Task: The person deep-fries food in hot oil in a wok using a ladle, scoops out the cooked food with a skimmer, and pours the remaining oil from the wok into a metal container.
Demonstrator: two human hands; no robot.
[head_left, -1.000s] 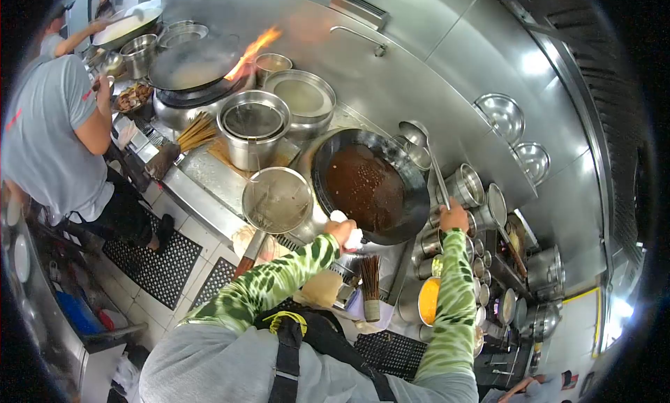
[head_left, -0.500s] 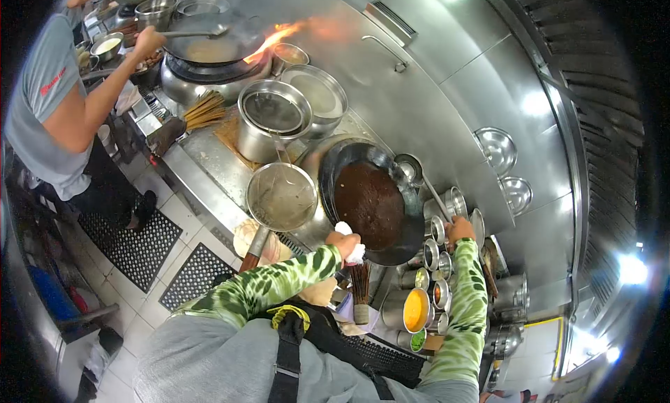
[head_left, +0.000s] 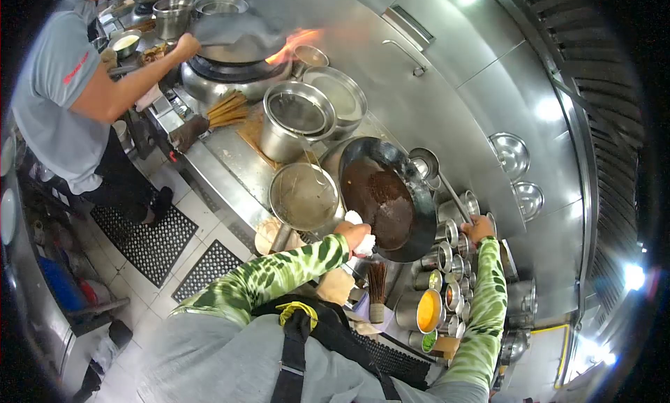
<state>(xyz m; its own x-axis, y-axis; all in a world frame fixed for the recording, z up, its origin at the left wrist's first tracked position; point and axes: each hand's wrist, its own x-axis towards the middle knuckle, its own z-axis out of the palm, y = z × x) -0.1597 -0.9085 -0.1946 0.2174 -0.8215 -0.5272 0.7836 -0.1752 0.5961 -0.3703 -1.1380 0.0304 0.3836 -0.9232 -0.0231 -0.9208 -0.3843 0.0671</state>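
Observation:
My left hand (head_left: 354,237) is closed around a folded white cloth (head_left: 364,245) at the near left rim of a large black wok (head_left: 423,225). Dark brown sauce (head_left: 380,204) with a few bubbles lies inside the wok. In my right hand (head_left: 479,228) is the handle of a metal ladle (head_left: 424,163); its bowl is raised beyond the wok's far right rim. A round strainer (head_left: 304,196) rests just left of the wok, its handle passing near my left forearm. Below the wok stands a bamboo brush (head_left: 377,291).
Another person (head_left: 70,103) at the left holds a smoking wok (head_left: 237,40) beside a flame (head_left: 296,43). A pot with a strainer (head_left: 286,141) and a wide pot (head_left: 338,92) stand behind. Below my right hand are several small containers and an orange-filled pot (head_left: 428,310).
The view has turned, shifting the scene. My ladle has gone from upright to slanting over the wok's right side. The sauce has shifted in the wok. The other person's arm has extended to their wok.

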